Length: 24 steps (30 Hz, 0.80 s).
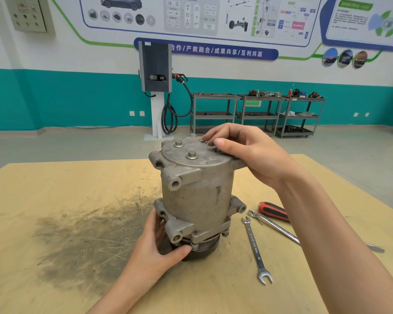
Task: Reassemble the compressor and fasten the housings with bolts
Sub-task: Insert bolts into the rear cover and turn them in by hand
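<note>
Bracing the heavy, rigid compressor (194, 196) at its pulley base, left hand (154, 248) is gripping while right hand (241, 150) fingertips are pinching something unseen atop the housing.

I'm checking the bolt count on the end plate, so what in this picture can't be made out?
- Head view: whether the right hand holds a bolt; its fingers cover that spot on the compressor.
- Pulley underside: hidden by the housing and left hand.
- Spanner size marking: too small.
</note>
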Available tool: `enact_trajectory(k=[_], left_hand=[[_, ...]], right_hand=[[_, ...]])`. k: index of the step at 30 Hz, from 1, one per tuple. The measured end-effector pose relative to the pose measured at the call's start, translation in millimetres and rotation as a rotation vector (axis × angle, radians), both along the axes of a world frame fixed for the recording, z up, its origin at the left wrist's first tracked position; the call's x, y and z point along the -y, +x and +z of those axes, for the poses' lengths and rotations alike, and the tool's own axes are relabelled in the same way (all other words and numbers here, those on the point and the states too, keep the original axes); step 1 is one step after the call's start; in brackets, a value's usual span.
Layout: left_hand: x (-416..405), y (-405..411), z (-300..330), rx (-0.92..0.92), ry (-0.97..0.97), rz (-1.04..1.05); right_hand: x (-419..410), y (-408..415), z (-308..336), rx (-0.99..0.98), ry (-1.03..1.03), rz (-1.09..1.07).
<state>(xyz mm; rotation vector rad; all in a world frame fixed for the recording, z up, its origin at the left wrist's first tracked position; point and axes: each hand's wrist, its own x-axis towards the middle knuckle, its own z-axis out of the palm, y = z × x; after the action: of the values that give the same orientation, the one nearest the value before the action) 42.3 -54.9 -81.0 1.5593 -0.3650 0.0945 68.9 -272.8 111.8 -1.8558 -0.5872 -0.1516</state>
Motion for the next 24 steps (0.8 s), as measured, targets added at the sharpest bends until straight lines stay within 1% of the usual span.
enact_trajectory(k=[3, 5, 9, 11, 13, 17, 21, 24], left_hand=[[-0.5, -0.2, -0.3, 0.001, -0.005, -0.005], [-1.0, -0.4, -0.6, -0.006, -0.011, -0.01], [-1.0, -1.5, 0.5, -0.01, -0.011, -0.01], [-0.1, -1.9, 1.3, -0.011, -0.012, -0.006], [0.4, -2.2, 2.1, -0.013, -0.018, -0.006], [-0.5, -1.5, 1.7, -0.016, -0.026, -0.007], [0.6, -1.3, 1.7, -0.004, -0.018, -0.006], [0.6, -0.4, 1.3, -0.003, -0.011, -0.006]], right_hand=[[-7.5, 0.8, 1.2, 0.025, 0.007, -0.087], [-6.9, 0.0, -0.6, 0.031, 0.016, -0.105], [3.8, -3.9, -0.6, 0.003, -0.018, 0.028], [5.6, -2.3, 0.0, 0.0, -0.025, 0.048], [-0.2, -1.4, 2.1, -0.018, -0.014, -0.003], [-6.4, 0.7, -0.3, 0.023, 0.001, -0.116], [2.6, -3.4, -2.3, 0.004, 0.0, 0.02], [3.6, -1.4, -1.9, -0.003, 0.028, 0.034]])
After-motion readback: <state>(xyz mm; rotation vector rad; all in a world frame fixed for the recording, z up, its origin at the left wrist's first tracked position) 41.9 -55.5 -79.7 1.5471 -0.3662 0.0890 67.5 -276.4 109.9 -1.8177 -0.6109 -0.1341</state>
